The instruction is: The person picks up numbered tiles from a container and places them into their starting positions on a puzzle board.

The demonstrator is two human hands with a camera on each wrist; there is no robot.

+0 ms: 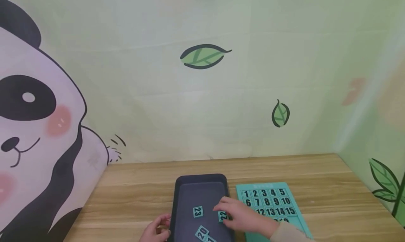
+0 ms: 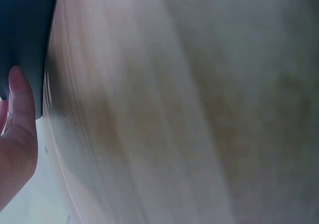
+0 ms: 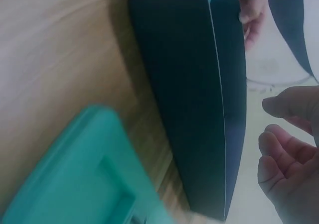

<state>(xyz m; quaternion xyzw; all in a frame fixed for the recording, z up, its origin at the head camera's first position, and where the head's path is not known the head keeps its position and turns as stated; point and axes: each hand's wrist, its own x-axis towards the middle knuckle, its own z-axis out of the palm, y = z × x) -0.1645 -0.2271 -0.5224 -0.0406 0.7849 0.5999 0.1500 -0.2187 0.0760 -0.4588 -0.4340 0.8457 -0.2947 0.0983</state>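
My right hand (image 1: 240, 214) reaches over the right side of a dark tray (image 1: 186, 193), thumb and fingers spread about a small teal number tile, the 22 (image 1: 222, 216). The right wrist view shows a gap between that thumb and the fingers (image 3: 271, 142), with nothing held. My left hand (image 1: 156, 229) is beside the tray's left edge, its fingers (image 2: 22, 97) against the outer side in the left wrist view. Also in the tray lie tile 23 (image 1: 198, 211) and tile 20 (image 1: 201, 233), which overlaps another tile (image 1: 210, 239) cut off by the frame.
Right of the tray lies a teal number board (image 1: 261, 185) with rows of numbered tiles; my right hand and forearm hide part of its lower rows. Both stand on a wood-grain table (image 1: 136, 185). Behind rises a wall (image 1: 142, 77) printed with a panda and leaves.
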